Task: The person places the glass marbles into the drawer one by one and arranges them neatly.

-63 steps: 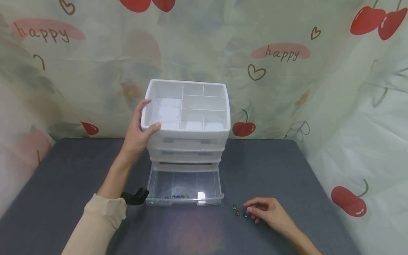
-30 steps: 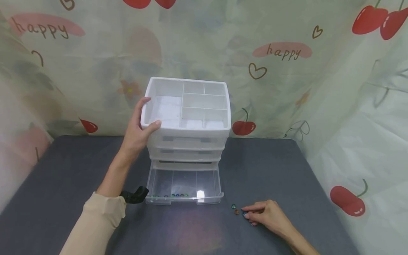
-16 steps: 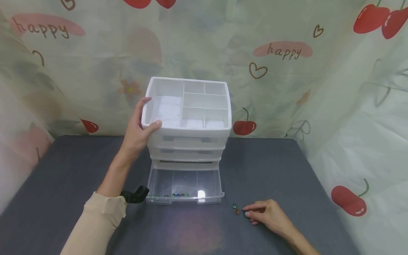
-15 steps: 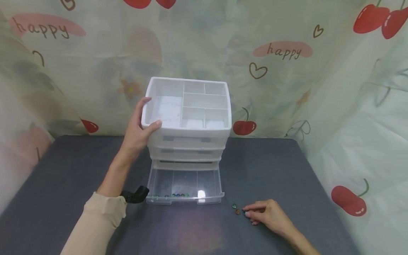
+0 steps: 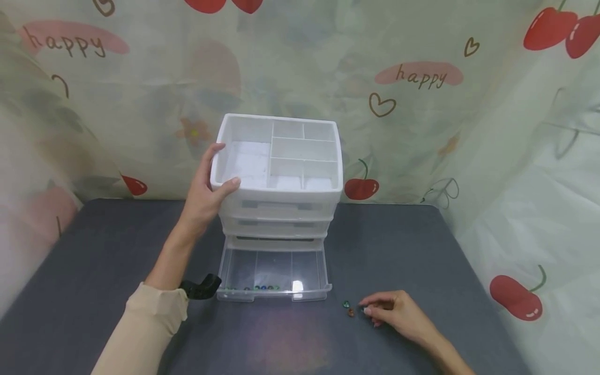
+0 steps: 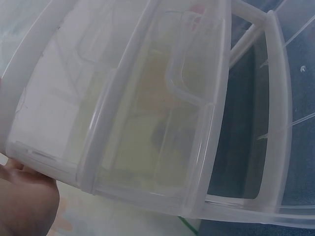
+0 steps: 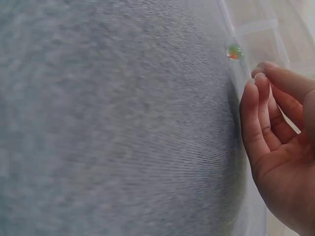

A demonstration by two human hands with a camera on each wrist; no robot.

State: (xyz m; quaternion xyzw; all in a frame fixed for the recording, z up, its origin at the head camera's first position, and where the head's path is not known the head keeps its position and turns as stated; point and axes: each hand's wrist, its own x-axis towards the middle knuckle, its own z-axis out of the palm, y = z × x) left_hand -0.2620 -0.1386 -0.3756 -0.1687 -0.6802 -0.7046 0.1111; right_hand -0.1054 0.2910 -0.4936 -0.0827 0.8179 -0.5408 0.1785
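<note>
A white plastic drawer organizer with a divided top tray stands at the back middle of the table. My left hand grips its upper left edge, thumb over the front rim; part of that hand shows in the left wrist view. Its clear bottom drawer is pulled out, with several small glass marbles along the front. To the right, my right hand pinches a dark blue marble between thumb and index finger, mostly hidden. Beside its fingertips lie a green marble and an orange-brown marble.
The organizer stands on a dark grey table. Behind it hangs a printed curtain, which also runs down both sides. A black strap mount sticks out from my left wrist near the open drawer's left corner.
My right fingers came down onto the blue marble, closed on it and have now risen slightly with it. The left hand keeps its grip, and the organizer and drawer stay in place.
</note>
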